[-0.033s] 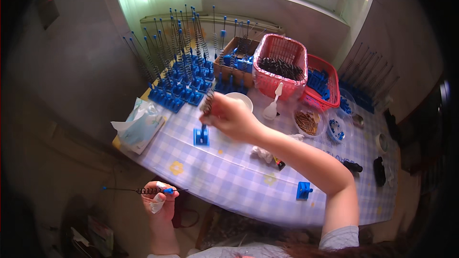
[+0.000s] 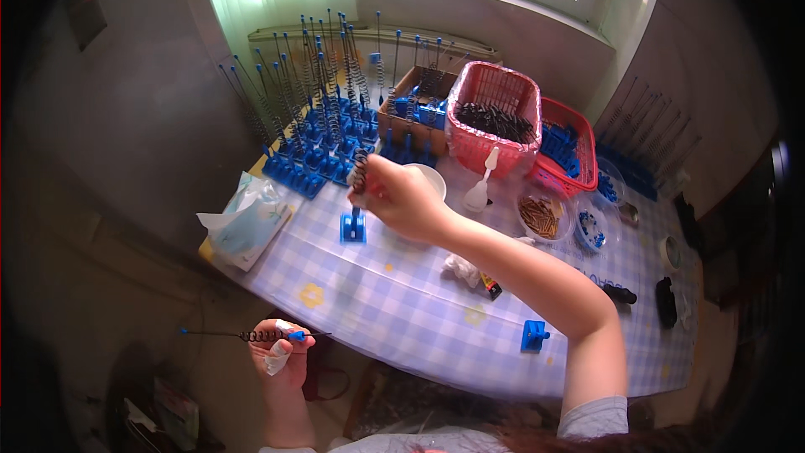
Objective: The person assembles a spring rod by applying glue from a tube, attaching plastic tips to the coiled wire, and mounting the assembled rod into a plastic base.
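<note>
My left hand [image 2: 282, 356], with white tape wrapped on its fingers, is at the lower left off the table's edge. It pinches a thin rod [image 2: 210, 333] with a black coil spring and a blue piece, lying nearly level. My right hand [image 2: 402, 197] reaches across the table and is closed round a dark coil spring [image 2: 360, 169] held upright. Below that spring's lower end is a blue plastic base [image 2: 353, 229]; whether it touches the table I cannot tell. A second blue base [image 2: 533, 336] lies near the front edge.
Many upright spring rods stand in blue bases [image 2: 306, 176] at the back left. Behind are a cardboard box [image 2: 407, 130], a pink basket [image 2: 495, 151] and a red basket [image 2: 587, 147]. Bowls of brass-coloured pins [image 2: 541, 216] and blue pieces [image 2: 590, 231] stand right. A tissue pack [image 2: 243, 226] lies left.
My right hand has moved slightly up with the spring, and the blue base below it has shifted a little up too. My left hand has hardly moved.
</note>
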Demonstrator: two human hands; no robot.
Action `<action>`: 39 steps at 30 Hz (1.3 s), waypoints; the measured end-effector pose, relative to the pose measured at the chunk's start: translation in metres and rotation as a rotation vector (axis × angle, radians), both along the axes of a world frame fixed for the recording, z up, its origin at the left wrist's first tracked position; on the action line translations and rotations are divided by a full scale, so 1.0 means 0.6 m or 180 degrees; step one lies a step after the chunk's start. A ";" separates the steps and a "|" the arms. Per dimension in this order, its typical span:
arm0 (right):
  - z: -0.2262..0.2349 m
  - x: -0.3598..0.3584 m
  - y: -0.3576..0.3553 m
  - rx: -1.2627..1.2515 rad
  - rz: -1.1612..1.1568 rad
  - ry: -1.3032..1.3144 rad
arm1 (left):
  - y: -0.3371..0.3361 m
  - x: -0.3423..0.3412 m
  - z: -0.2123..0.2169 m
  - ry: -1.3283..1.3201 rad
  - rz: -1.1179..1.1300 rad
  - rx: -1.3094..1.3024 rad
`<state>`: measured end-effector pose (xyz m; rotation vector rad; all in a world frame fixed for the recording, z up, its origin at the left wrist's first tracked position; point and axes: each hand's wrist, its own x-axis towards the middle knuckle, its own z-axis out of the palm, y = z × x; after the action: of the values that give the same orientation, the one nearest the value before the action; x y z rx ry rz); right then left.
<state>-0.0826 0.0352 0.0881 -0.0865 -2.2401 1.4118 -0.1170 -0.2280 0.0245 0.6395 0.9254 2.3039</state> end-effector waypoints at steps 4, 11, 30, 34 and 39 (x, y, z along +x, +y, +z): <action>-0.007 -0.075 -0.006 0.0679 -0.0503 -0.0202 | -0.016 -0.007 -0.007 0.0067 0.0130 -0.0020; -0.038 -0.149 -0.010 0.1181 -0.0782 -0.0206 | -0.025 -0.013 -0.012 0.0020 0.0212 -0.0068; 0.019 0.075 -0.020 0.0269 0.0132 0.0040 | 0.085 0.043 0.008 -0.0123 -0.0619 -0.0545; 0.033 0.265 -0.043 0.0126 0.0069 -0.0076 | 0.124 0.088 0.018 -0.0019 -0.1129 -0.0601; 0.002 0.421 -0.062 0.0027 -0.0520 -0.0184 | 0.176 0.153 0.033 -0.0106 -0.1722 -0.0736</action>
<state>0.1698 -0.0019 0.0890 -0.3039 -2.2295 1.3280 -0.0251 -0.1226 0.0441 0.6537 0.8594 1.6979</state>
